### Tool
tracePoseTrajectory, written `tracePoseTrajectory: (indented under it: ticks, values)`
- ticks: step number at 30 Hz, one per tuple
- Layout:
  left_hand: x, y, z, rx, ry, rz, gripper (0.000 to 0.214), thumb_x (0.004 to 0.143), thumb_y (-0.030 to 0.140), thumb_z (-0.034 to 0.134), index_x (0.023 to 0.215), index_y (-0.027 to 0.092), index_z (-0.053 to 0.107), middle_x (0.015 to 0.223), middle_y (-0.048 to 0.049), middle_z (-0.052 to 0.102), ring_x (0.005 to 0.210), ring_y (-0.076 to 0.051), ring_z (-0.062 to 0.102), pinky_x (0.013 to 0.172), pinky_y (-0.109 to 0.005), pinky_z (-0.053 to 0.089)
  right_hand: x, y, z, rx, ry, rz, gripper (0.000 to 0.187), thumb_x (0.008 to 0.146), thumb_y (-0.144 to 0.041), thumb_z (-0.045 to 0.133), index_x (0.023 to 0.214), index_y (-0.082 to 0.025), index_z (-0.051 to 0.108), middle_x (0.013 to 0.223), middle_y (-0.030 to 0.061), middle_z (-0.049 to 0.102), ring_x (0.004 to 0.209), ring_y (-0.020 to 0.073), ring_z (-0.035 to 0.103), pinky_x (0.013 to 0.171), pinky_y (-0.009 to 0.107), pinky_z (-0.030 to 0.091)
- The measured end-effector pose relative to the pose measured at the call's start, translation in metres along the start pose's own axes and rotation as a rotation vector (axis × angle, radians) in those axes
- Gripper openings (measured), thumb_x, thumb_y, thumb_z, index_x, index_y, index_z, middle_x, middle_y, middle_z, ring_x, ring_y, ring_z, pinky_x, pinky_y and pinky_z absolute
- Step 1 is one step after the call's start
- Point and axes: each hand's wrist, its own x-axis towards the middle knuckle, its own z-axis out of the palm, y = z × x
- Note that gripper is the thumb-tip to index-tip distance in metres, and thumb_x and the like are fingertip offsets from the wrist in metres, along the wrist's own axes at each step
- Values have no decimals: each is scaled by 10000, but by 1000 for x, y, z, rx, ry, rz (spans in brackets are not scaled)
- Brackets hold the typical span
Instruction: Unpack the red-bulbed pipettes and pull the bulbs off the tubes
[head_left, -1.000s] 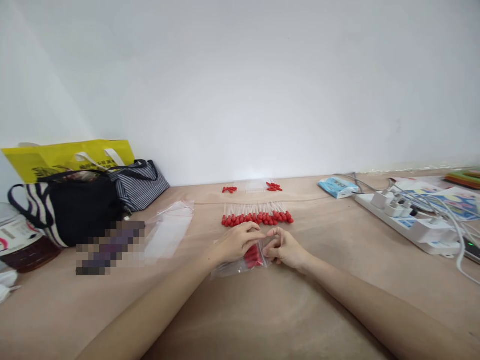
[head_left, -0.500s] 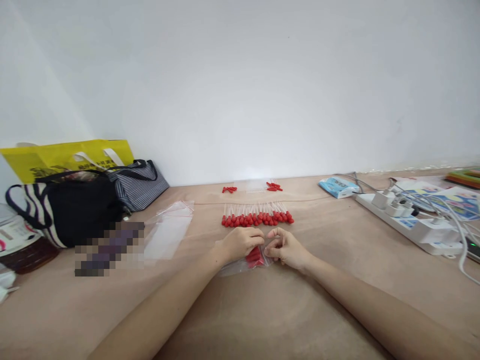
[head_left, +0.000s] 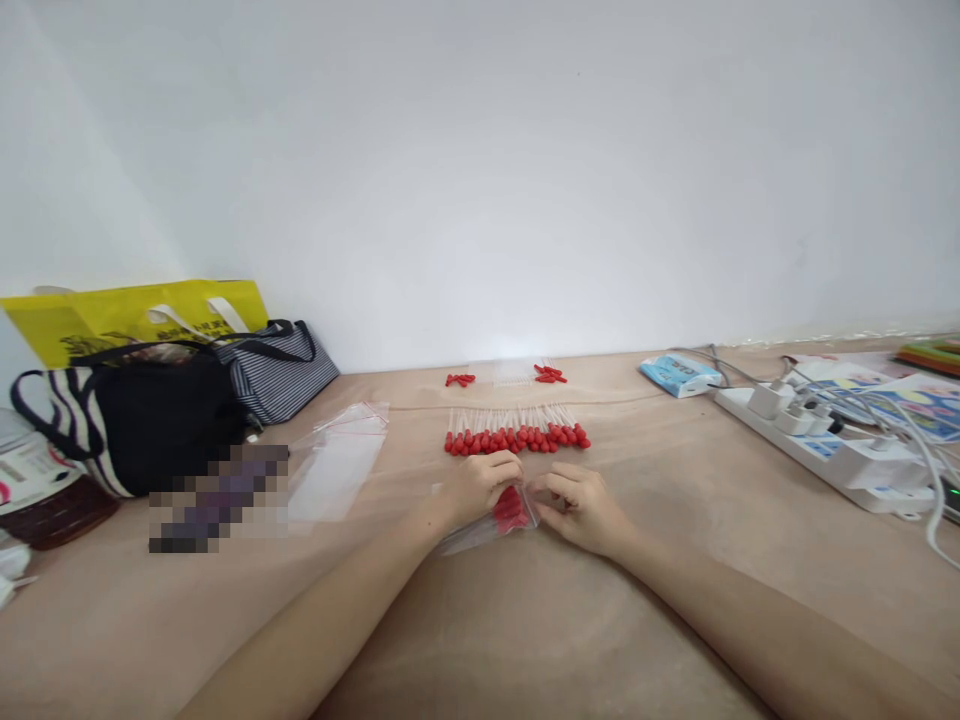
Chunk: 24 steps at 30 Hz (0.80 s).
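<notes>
On a table [head_left: 480,640] covered in brown, two bare hands work at a clear bag [head_left: 471,537] lying near the centre, on the near side of a row of red-tipped sticks [head_left: 517,438]. Red tips [head_left: 511,510] show through its film, in the gap between the hands. The left hand [head_left: 476,488] lies over the left part of the bag, its fingers curled down and apparently closed on it; the thumb is hidden. The right hand [head_left: 581,505] stands at the right end with finger and thumb bent and only slightly parted; whether film is pinched between them cannot be told. Far of the row, against the wall [head_left: 525,200], lie a left cluster [head_left: 460,380] and a right cluster [head_left: 550,375] of red pieces. Flat bags [head_left: 337,475] lie to the left; a blue packet [head_left: 679,375] and a power strip [head_left: 889,487] lie to the right. The step in hand is judged to be work on the bag's right edge, with contents already inside. The next move there would call for a steady left hold, the contents clear of that edge, and light, even fingertip pressure along the film.
</notes>
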Motion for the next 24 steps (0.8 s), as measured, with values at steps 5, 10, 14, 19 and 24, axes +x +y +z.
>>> tracePoseTrajectory:
  ticks: [5, 10, 14, 19, 24]
  values:
    - [1, 0, 0, -5, 6, 47, 256, 822, 101, 331, 739, 144, 569, 815, -47, 602, 733, -104, 565, 661, -182, 444, 1, -1, 0, -138, 39, -157, 145, 771, -142, 462, 703, -202, 574, 698, 29, 582, 654, 137, 501, 592, 239, 355]
    - [1, -2, 1, -23, 71, 96, 264, 824, 91, 330, 733, 135, 574, 805, -49, 610, 717, -101, 566, 651, -182, 448, 0, 3, 3, -191, 120, -233, 175, 767, -123, 459, 616, -183, 524, 588, 1, 532, 562, 107, 435, 529, 220, 305]
    - [2, -3, -1, -59, 86, 94, 251, 853, 128, 352, 752, 138, 582, 846, -55, 617, 777, -108, 566, 700, -196, 454, 0, 6, 5, -234, 144, -278, 173, 762, -109, 456, 609, -177, 500, 583, -4, 519, 562, 99, 422, 523, 217, 284]
    - [3, -7, -3, -41, 54, 125, 197, 850, 149, 409, 884, 152, 603, 946, -74, 605, 873, -131, 546, 779, -239, 448, 2, 4, 2, -316, 201, -351, 206, 764, -101, 450, 571, -174, 457, 551, -11, 490, 541, 97, 380, 494, 227, 230]
    - [4, -7, -1, -13, 28, 170, 202, 854, 184, 425, 786, 149, 611, 862, -63, 611, 795, -126, 541, 731, -231, 446, 2, 2, 1, -368, 243, -386, 257, 772, -118, 468, 527, -172, 416, 513, -19, 452, 519, 93, 345, 483, 235, 202]
